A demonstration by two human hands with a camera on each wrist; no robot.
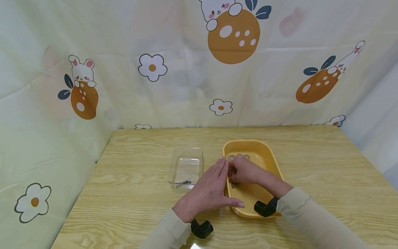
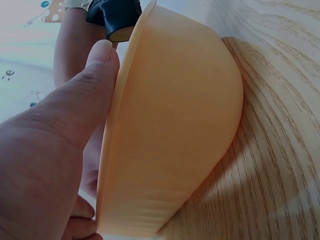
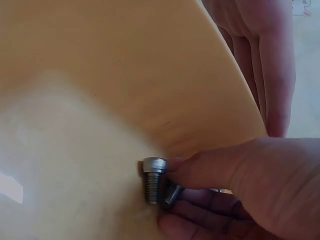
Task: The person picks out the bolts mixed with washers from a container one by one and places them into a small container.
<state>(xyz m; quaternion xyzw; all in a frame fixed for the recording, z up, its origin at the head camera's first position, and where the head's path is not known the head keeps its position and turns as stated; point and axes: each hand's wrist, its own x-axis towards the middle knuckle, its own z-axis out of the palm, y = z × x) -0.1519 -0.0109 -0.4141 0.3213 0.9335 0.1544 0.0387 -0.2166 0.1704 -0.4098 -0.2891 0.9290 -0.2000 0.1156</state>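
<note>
My right hand (image 1: 245, 170) reaches into a yellow tray (image 1: 248, 141) by its left wall. In the right wrist view, its thumb and curled fingers pinch a dark threaded bolt (image 3: 173, 194), partly hidden by the thumb. Beside that one, a silver socket-head bolt (image 3: 153, 182) lies on the tray floor, close to the thumb tip. My left hand (image 1: 209, 190) rests along the tray's left rim with straight fingers, its thumb reaching over the near rim. Several translucent washers (image 1: 239, 157) lie at the tray's far left, partly behind the right hand.
A clear plastic box (image 1: 188, 161) stands left of the tray, with a bolt (image 1: 186, 181) at its near end. All of it sits on a wood-grain table (image 1: 130, 193). Behind hangs a curtain (image 1: 183, 93) printed with rabbits and flowers. Black wrist cameras (image 1: 265, 208) are on both arms.
</note>
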